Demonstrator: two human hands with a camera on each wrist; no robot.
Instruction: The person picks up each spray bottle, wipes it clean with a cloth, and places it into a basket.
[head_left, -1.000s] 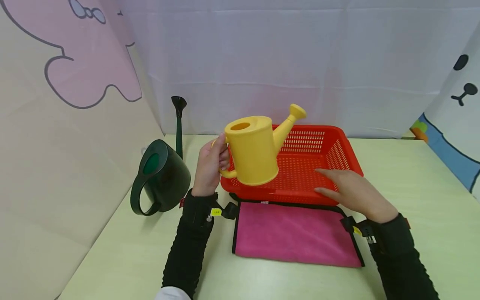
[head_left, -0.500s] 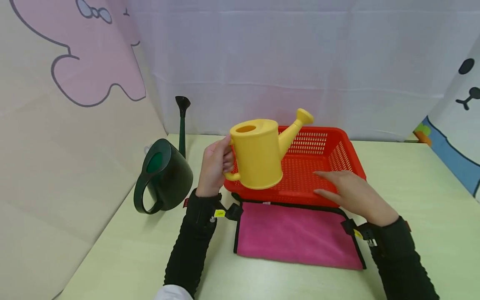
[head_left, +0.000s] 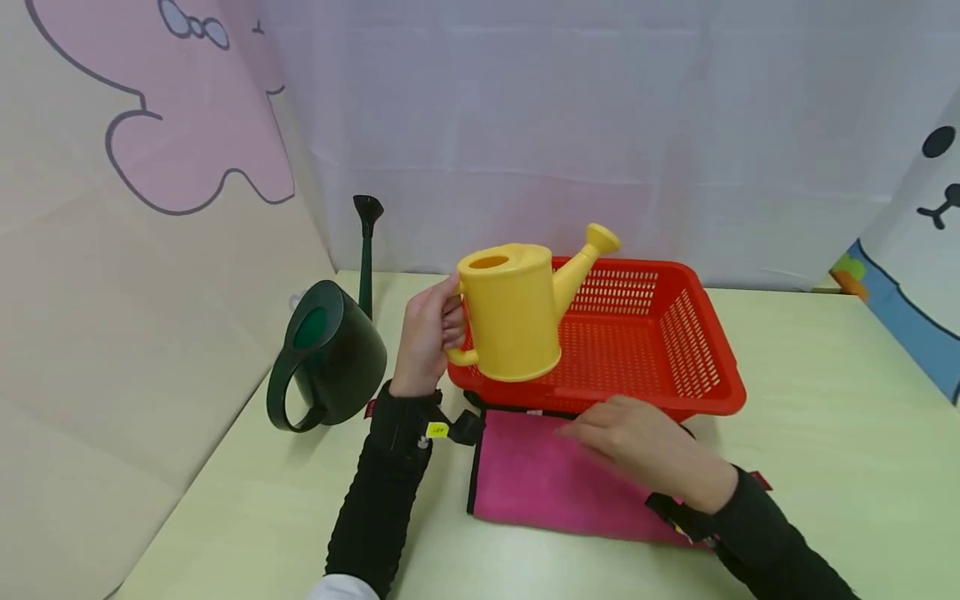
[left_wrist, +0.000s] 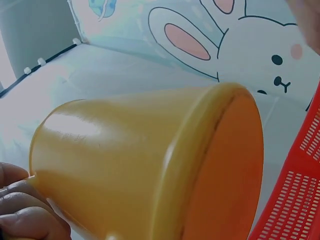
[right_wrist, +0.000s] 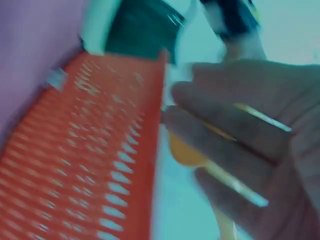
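My left hand [head_left: 431,337] grips the handle of a yellow watering can [head_left: 516,317], held upright in the air with its spout toward the right. The left wrist view looks at the can's side and base, with curled fingers [left_wrist: 30,215] at the handle. Behind and below the can is a red plastic basket [head_left: 697,354]. My right hand [head_left: 645,442] hovers over a pink cloth [head_left: 540,492] with black edging, in front of the basket, and holds nothing. Its fingers look relaxed and apart in the blurred right wrist view.
A dark green watering can [head_left: 352,358] with a long spout stands at the left of the pale table [head_left: 817,392]. A curtain [head_left: 510,108] hangs behind the table, and printed cloth walls flank both sides.
My right hand has moved left and toward me, from over the basket to over the pink cloth. The basket's right front corner has shifted slightly. The left hand still holds the yellow can.
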